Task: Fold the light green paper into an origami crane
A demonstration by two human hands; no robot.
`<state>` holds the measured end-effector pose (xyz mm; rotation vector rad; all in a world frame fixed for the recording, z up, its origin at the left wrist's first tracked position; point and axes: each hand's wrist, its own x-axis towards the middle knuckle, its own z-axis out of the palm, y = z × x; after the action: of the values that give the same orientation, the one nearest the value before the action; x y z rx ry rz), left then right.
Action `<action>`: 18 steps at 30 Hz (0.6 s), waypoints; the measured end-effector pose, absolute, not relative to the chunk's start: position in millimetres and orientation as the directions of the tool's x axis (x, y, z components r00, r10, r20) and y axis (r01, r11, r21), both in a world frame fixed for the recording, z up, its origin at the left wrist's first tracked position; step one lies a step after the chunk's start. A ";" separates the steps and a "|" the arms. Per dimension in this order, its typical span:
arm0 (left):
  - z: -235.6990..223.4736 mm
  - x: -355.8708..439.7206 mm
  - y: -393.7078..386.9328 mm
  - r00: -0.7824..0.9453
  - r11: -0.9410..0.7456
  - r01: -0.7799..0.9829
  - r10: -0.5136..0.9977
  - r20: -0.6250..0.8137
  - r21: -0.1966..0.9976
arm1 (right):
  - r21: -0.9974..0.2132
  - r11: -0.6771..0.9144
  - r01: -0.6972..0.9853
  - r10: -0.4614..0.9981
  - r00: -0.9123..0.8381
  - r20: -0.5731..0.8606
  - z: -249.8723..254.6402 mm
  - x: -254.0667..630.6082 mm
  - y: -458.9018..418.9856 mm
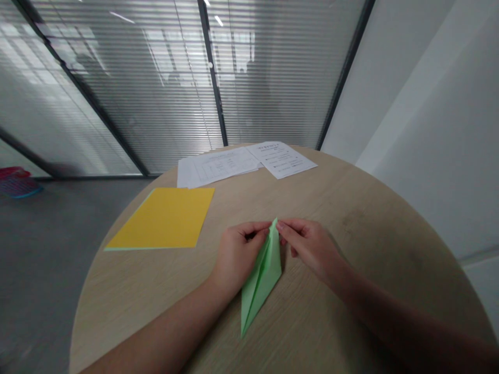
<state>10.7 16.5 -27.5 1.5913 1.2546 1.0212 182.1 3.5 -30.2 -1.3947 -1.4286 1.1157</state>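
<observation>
Green folded paper (272, 272) sits between both hands at the wooden table (374, 223), long axis running far tip to wearer, angled slightly left. Left hand (238, 252) and right hand (312, 245) pinch the far tip; left overlaps its side, nearer.

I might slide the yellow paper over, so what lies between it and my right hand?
In the head view, tabletop, then your left hand and the green paper, lie between the yellow paper and your right hand.
</observation>
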 end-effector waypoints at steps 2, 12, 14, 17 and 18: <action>-27.8 11.4 15.8 0.172 -0.150 0.313 0.980 0.100 0.938 | -0.952 0.012 0.306 0.999 -0.047 -0.003 -28.2 183.1 4.9; -28.6 14.1 15.2 0.180 -0.136 0.321 0.980 0.081 0.937 | -0.942 0.031 0.333 0.996 -0.084 0.003 -31.6 184.7 12.7; -31.3 13.9 17.3 0.190 -0.159 0.336 0.977 0.098 0.928 | -0.933 0.043 0.356 0.996 -0.083 0.014 -33.1 185.3 14.1; -34.0 11.9 19.7 0.196 -0.251 0.393 0.963 0.186 0.885 | -0.907 0.075 0.415 0.996 -0.073 0.049 -36.9 187.2 17.2; -33.6 10.9 19.1 0.205 -0.332 0.433 0.942 0.267 0.838 | -0.894 0.090 0.438 0.995 -0.075 0.064 -38.5 188.2 18.6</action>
<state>10.9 19.1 -33.6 1.8694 1.2767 1.0633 188.2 18.6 -38.5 -1.4442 -1.6201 0.9404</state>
